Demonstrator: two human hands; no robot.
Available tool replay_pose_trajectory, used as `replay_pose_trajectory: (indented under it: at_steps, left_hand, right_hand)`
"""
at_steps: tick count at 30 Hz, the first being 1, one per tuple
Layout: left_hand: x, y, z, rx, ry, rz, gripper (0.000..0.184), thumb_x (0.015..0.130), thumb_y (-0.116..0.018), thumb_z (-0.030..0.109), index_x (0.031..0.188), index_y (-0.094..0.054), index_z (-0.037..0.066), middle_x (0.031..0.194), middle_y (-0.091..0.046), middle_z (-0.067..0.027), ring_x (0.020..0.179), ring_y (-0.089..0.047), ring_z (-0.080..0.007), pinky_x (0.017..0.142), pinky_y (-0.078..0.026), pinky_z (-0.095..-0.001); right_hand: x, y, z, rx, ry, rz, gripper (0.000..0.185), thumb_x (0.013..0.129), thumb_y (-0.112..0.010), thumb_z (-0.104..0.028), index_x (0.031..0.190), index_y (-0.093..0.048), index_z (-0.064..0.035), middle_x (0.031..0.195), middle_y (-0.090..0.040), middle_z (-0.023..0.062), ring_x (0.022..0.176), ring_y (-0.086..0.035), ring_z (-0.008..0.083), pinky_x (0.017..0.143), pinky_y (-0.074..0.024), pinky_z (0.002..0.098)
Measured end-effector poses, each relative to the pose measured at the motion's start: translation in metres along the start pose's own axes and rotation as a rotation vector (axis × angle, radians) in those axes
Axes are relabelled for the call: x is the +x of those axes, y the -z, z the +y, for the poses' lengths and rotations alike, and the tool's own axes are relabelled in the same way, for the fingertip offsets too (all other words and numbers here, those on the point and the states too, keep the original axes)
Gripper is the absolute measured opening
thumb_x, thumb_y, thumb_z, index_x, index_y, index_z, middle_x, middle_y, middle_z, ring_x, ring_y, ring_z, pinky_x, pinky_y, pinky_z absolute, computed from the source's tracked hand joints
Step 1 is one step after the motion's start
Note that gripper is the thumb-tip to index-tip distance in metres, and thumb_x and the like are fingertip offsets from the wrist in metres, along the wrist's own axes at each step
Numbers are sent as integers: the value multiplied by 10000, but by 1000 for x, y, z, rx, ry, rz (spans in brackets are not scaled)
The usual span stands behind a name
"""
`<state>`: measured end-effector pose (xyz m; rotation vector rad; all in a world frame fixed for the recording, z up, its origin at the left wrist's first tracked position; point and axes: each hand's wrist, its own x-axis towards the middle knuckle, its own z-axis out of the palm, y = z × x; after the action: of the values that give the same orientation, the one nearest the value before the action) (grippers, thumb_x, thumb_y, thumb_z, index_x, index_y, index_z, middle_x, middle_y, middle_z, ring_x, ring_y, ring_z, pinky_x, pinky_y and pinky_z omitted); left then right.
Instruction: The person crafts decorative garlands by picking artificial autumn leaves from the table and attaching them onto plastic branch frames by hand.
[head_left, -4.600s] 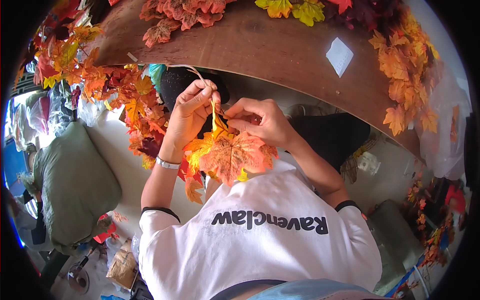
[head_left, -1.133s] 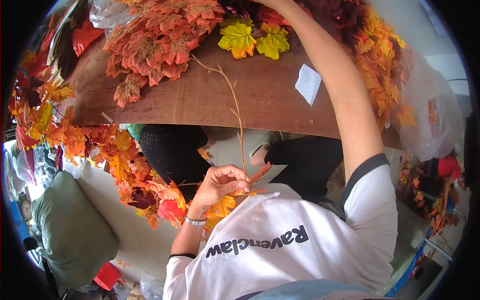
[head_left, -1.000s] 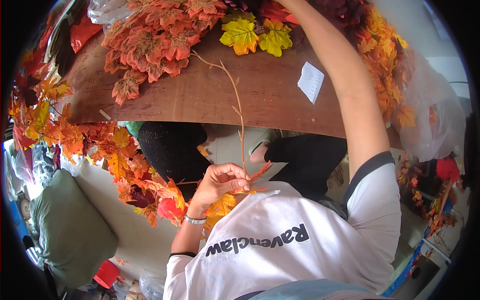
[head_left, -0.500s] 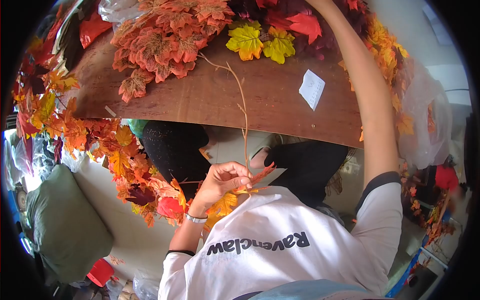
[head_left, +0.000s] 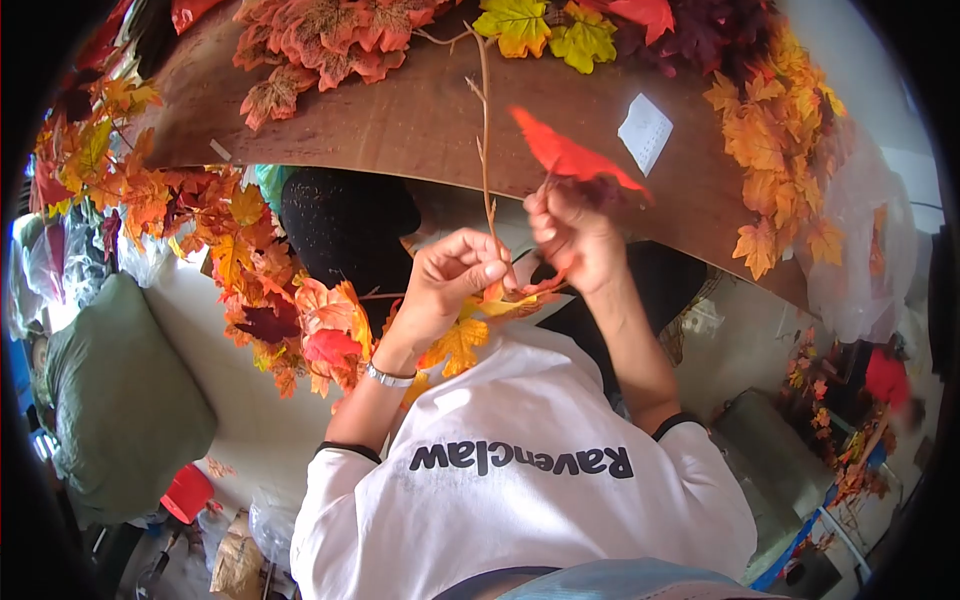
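Observation:
My left hand (head_left: 455, 272), with a watch at its wrist, is closed in a pinch on a thin brown artificial vine stem (head_left: 485, 140). That stem runs away from me over the table edge. Orange-yellow artificial maple leaves (head_left: 462, 342) hang just below the fingers, in front of my shirt. My right hand (head_left: 578, 240) is closed too, pinching a red artificial maple leaf (head_left: 575, 158) at its base; the leaf is slightly blurred. A darker leaf shows partly behind those fingers. Between the hands, an orange leaf tip shows near the stem.
On the brown table (head_left: 390, 130) lie piles of salmon leaves (head_left: 325, 45), yellow-green leaves (head_left: 515, 28) and orange leaves (head_left: 765, 150), plus a white paper slip (head_left: 645, 133). A leaf garland (head_left: 235, 255) hangs along the left. A green sack (head_left: 130, 400) stands on the floor.
My right hand has come back from the far side of the table to beside my left, bringing a red leaf. My left hand keeps its pinch on the stem. The view has shifted.

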<state>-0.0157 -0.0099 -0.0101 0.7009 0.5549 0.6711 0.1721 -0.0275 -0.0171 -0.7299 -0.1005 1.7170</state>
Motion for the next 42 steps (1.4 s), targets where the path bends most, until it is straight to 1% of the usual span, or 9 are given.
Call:
replay_pose_trajectory:
  at_steps: [2, 5, 8, 14, 20, 23, 29, 32, 42]
  left_hand:
    - [2, -3, 0, -16, -17, 8, 101, 815, -596, 64, 881, -540, 11, 774, -585, -56, 709, -576, -115, 674, -467, -238]
    - [2, -4, -4, -71, -51, 8, 90, 828, -580, 47, 901, -534, 19, 783, -592, -55, 727, -574, -105, 695, -452, -229]
    - [-1, -5, -8, -130, -41, 67, 91, 825, -582, 32, 903, -536, 28, 813, -596, -45, 749, -573, -98, 703, -443, -221]
    - [-1, -4, -12, -231, -82, 0, 135, 807, -599, 18, 928, -541, 38, 875, -592, -21, 785, -565, -91, 697, -436, -212]
    - [-2, -4, -12, -244, -59, 40, 147, 802, -604, 19, 935, -543, 31, 869, -596, -26, 792, -570, -96, 707, -444, -223]
    - [-2, -2, -14, -256, -55, 36, 145, 802, -605, 17, 932, -544, 29, 871, -596, -29, 792, -570, -96, 709, -444, -223]
    - [0, -1, -13, -232, -73, 25, 139, 802, -603, 17, 928, -543, 23, 874, -592, -38, 789, -574, -108, 711, -443, -223]
    - [0, 1, -16, -230, -88, 33, 137, 803, -602, 18, 926, -540, 22, 851, -592, -48, 776, -581, -124, 707, -452, -236]
    - [-2, -13, -11, -328, -138, 73, 129, 813, -587, 17, 927, -526, 21, 821, -590, -63, 758, -587, -138, 677, -472, -250]
  right_hand:
    - [-9, -8, 25, 156, -39, -44, 129, 794, -626, -119, 862, -572, -23, 791, -568, 65, 653, -538, 141, 632, -446, 267]
    - [-18, -17, 31, 148, -131, -122, 148, 841, -565, -167, 885, -559, -25, 796, -553, 55, 660, -531, 153, 633, -425, 266]
    - [-22, -24, 34, 19, 9, -123, 133, 844, -562, -157, 887, -556, -31, 800, -552, 51, 652, -533, 148, 636, -427, 263]
    - [-28, -27, 38, 119, -38, -53, 143, 853, -556, -157, 914, -563, -27, 753, -560, 47, 635, -534, 126, 622, -431, 258]
    - [-31, -37, 36, 12, -42, 67, 130, 851, -557, -150, 880, -575, -25, 708, -555, 57, 633, -535, 124, 603, -433, 259]
    - [-27, -28, 40, 141, -57, -13, 123, 849, -558, -143, 876, -585, -26, 686, -555, 57, 620, -530, 120, 589, -427, 245]
    - [-28, -32, 37, 34, -2, -29, 115, 852, -555, -143, 837, -587, -34, 670, -553, 52, 605, -520, 107, 571, -418, 233]
    - [-25, -25, 37, 58, -90, -43, 114, 855, -553, -143, 836, -586, -35, 669, -552, 49, 610, -520, 105, 571, -418, 238]
    - [-24, -21, 44, -79, 72, -71, 112, 854, -547, -114, 862, -586, -10, 712, -554, 29, 652, -526, 97, 607, -436, 241]
